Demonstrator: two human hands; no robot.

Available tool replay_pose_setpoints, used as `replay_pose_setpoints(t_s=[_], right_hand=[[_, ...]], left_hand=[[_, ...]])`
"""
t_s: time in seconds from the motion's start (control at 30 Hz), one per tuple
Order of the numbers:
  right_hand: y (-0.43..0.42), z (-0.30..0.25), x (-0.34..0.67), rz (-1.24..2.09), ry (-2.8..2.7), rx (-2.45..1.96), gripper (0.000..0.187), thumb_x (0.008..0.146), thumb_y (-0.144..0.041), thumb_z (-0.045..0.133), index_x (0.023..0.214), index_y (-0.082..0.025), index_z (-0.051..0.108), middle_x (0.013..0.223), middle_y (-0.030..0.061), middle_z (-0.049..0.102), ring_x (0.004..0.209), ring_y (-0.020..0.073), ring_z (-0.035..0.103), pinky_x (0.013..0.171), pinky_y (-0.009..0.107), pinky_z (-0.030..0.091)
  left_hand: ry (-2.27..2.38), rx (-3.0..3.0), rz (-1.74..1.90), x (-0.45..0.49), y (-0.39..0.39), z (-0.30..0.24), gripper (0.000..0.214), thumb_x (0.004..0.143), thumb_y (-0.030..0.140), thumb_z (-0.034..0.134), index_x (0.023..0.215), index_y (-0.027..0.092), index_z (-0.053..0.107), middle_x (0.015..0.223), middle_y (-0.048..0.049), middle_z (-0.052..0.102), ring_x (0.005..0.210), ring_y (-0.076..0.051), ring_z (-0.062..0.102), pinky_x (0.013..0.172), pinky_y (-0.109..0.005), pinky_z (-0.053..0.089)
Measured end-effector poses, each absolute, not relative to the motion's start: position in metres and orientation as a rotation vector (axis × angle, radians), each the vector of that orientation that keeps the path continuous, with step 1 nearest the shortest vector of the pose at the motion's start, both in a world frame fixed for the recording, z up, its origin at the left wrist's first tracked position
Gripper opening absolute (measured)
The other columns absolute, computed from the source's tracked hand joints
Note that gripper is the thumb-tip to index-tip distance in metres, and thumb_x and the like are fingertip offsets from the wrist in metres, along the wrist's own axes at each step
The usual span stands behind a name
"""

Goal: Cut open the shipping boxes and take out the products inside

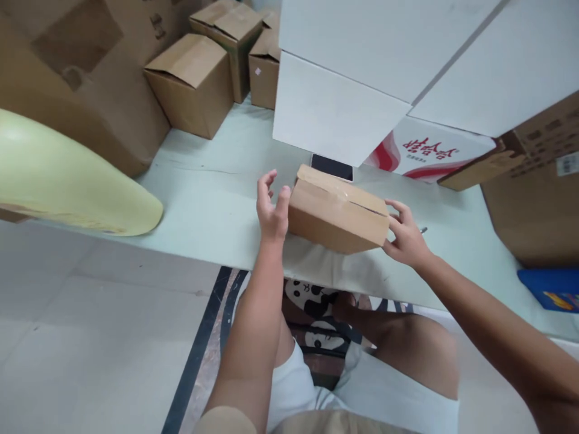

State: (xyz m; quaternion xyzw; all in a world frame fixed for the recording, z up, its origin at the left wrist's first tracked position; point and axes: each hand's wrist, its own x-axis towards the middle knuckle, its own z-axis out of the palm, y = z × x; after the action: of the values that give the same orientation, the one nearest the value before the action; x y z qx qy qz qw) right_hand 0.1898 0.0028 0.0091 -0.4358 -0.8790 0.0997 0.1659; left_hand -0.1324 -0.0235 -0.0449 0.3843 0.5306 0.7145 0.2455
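Note:
A small brown cardboard box (337, 211), its top flaps closed with a strip of clear tape, is on the pale green cloth in front of me, slightly tilted. At its left end is my left hand (272, 211), open, with thumb and fingers apart; whether the thumb touches the cardboard I cannot tell. My right hand (404, 236) grips the right end, with fingers at the far corner and the thumb lower down. Behind the box lies a dark-screened phone (332, 167), partly hidden. A thin pen-like tip (423, 230) shows beside my right hand.
Several brown boxes (192, 84) stand at the back left beside a large carton (90, 78). White boxes (335, 108) are stacked behind the phone. A yellow-green rounded object (72, 181) juts over the left edge. A blue packet (549, 289) lies at the right.

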Motion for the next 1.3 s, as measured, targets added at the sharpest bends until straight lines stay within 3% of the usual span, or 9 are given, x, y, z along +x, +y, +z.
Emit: replay_pose_setpoints(t_s=[0.13,0.33,0.47,0.53,0.73,0.87,0.97,1.13,1.3], right_hand=[[-0.023,0.002,0.23,0.372,-2.366,-1.306,0.044,0.082,-0.043,0.059,0.121,-0.028,0.073,0.162,0.0149,0.049,0.15,0.0369,0.051,0.121,0.058,0.047],[-0.039,-0.007,0.257,0.422,-2.23,-1.37,0.061,0.085,-0.045,0.057,0.143,-0.026,0.061,0.16,0.0126,0.053,0.151,0.0299,0.05,0.123,0.051,0.046],[-0.031,-0.012,0.269,0.279,-2.029,-1.67,0.057,0.086,-0.044,0.052,0.135,-0.018,0.064,0.131,0.0182,0.071,0.116,0.0324,0.071,0.099,0.05,0.057],[-0.026,-0.012,0.272,0.268,-1.875,-2.078,0.057,0.088,-0.045,0.048,0.135,-0.018,0.064,0.107,0.0154,0.075,0.094,0.0314,0.071,0.087,0.048,0.056],[-0.017,-0.015,0.267,0.525,-1.756,-2.582,0.059,0.09,-0.053,0.05,0.143,-0.028,0.06,0.108,0.0143,0.075,0.101,0.0355,0.067,0.087,0.044,0.049],[-0.01,-0.023,0.265,0.526,-1.669,-2.551,0.035,0.083,-0.043,0.058,0.11,-0.024,0.07,0.1,0.0153,0.073,0.097,0.0359,0.066,0.086,0.044,0.047],[-0.007,-0.027,0.267,0.535,-1.582,-2.455,0.017,0.076,-0.034,0.062,0.089,-0.022,0.064,0.082,0.01,0.068,0.086,0.0301,0.065,0.081,0.04,0.047],[-0.016,-0.016,0.268,0.648,-1.297,-2.042,0.024,0.086,-0.036,0.038,0.1,-0.025,0.053,0.056,-0.0035,0.051,0.051,0.0172,0.052,0.054,0.027,0.042],[-0.033,0.022,0.247,0.798,-1.066,-1.138,0.025,0.079,-0.047,0.061,0.084,-0.023,0.056,0.061,-0.0003,0.067,0.045,0.0146,0.06,0.043,0.024,0.045]], left_hand=[[1.112,1.271,1.63,-0.117,-0.016,-0.047,0.072,0.087,0.078,0.06,0.14,0.029,0.053,0.155,-0.0128,0.054,0.147,-0.032,0.052,0.118,-0.045,0.044],[0.882,1.547,1.563,-0.095,-0.012,-0.049,0.076,0.084,0.076,0.067,0.145,0.035,0.05,0.156,-0.0082,0.052,0.149,-0.032,0.048,0.12,-0.043,0.042],[0.895,1.647,1.585,-0.093,-0.009,-0.055,0.082,0.078,0.073,0.077,0.145,0.036,0.05,0.146,-0.0066,0.056,0.139,-0.031,0.052,0.113,-0.041,0.044],[0.889,1.615,1.57,-0.092,-0.011,-0.054,0.077,0.079,0.07,0.077,0.144,0.038,0.051,0.141,-0.0051,0.057,0.131,-0.028,0.055,0.108,-0.039,0.045],[0.839,1.514,1.537,-0.088,-0.016,-0.051,0.067,0.081,0.067,0.078,0.137,0.04,0.054,0.13,-0.0028,0.055,0.106,-0.021,0.057,0.091,-0.033,0.048],[0.818,1.508,1.512,-0.087,-0.015,-0.051,0.065,0.082,0.065,0.077,0.137,0.04,0.053,0.124,-0.0024,0.054,0.098,-0.019,0.055,0.087,-0.031,0.048],[0.803,1.509,1.498,-0.088,-0.016,-0.049,0.061,0.083,0.062,0.076,0.135,0.038,0.053,0.119,-0.0022,0.054,0.095,-0.018,0.054,0.082,-0.031,0.048],[0.837,1.532,1.49,-0.087,-0.023,-0.043,0.058,0.085,0.061,0.071,0.134,0.035,0.053,0.112,-0.0028,0.054,0.091,-0.019,0.054,0.077,-0.031,0.049],[0.989,1.6,1.477,-0.075,-0.029,-0.039,0.057,0.088,0.067,0.066,0.133,0.035,0.053,0.114,-0.0035,0.056,0.095,-0.021,0.057,0.082,-0.034,0.051]])
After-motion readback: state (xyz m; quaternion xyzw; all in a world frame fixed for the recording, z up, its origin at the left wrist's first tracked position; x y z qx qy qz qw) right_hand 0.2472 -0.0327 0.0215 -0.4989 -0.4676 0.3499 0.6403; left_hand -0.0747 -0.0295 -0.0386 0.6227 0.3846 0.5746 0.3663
